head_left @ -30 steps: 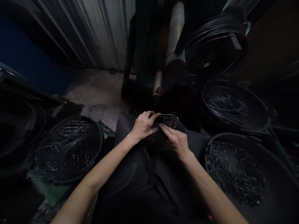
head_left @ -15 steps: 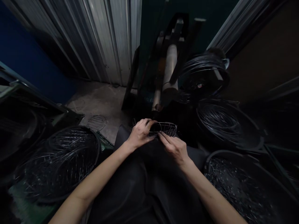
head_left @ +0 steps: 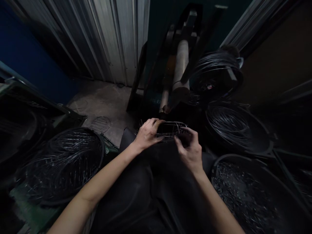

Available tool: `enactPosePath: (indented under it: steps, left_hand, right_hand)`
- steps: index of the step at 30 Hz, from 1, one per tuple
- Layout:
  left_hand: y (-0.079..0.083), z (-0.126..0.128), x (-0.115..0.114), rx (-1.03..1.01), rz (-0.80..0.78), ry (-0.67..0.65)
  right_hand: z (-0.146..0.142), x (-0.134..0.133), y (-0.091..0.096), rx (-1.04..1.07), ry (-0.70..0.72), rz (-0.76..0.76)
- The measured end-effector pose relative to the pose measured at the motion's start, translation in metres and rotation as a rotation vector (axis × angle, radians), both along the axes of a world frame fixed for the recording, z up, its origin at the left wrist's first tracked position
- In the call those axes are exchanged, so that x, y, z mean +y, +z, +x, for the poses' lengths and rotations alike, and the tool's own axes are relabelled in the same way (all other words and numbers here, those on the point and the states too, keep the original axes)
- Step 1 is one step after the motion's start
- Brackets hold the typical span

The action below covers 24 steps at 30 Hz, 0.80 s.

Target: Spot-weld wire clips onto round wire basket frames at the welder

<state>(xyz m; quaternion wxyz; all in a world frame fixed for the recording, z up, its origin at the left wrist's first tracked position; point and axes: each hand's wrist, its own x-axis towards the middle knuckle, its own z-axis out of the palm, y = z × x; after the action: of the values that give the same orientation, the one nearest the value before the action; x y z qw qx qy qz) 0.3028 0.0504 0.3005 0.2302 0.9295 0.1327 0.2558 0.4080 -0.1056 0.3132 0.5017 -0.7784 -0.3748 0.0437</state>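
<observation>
A small oval wire rack (head_left: 172,127) is held over my lap, which is covered by a dark apron (head_left: 151,191). My left hand (head_left: 147,133) is closed on the rack's left end, fingers curled over its rim. On the rack's right end my right hand (head_left: 190,148) is curled, thumb and fingers on the wires. Both forearms reach in from the bottom of the view.
A tub of round wire grids (head_left: 65,159) sits at my left. Right of me are a tub of short wire pieces (head_left: 246,191) and a tub of wire rings (head_left: 234,125). A wire spool (head_left: 216,78) and a roller machine (head_left: 179,68) stand ahead. One round grid (head_left: 100,123) lies on the concrete floor.
My right hand moved from the rack's near edge to its right end and curled round it. The rack rose slightly. The view tilted up a little.
</observation>
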Motion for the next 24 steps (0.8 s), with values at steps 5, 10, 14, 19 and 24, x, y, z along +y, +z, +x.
enactPosePath:
  steps: [5,10,14,19,24]
  left_hand:
    - [0.0,0.001,0.001,-0.017,0.017,0.005]
    - [0.004,0.0,-0.002,-0.003,0.067,-0.007]
    - [0.004,-0.001,-0.004,-0.008,0.11,-0.018]
    - [0.005,-0.001,-0.005,-0.009,0.111,-0.018]
    - [0.005,0.0,-0.005,-0.008,0.114,-0.021]
  right_hand:
    - [-0.001,-0.017,-0.002,0.332,-0.005,-0.075]
    - [-0.001,-0.023,-0.006,0.326,0.006,-0.139]
    - [-0.003,-0.021,0.003,0.311,-0.019,-0.104]
    - [-0.004,-0.013,0.011,0.477,0.002,-0.074]
    - [-0.003,-0.006,0.01,0.582,0.009,-0.038]
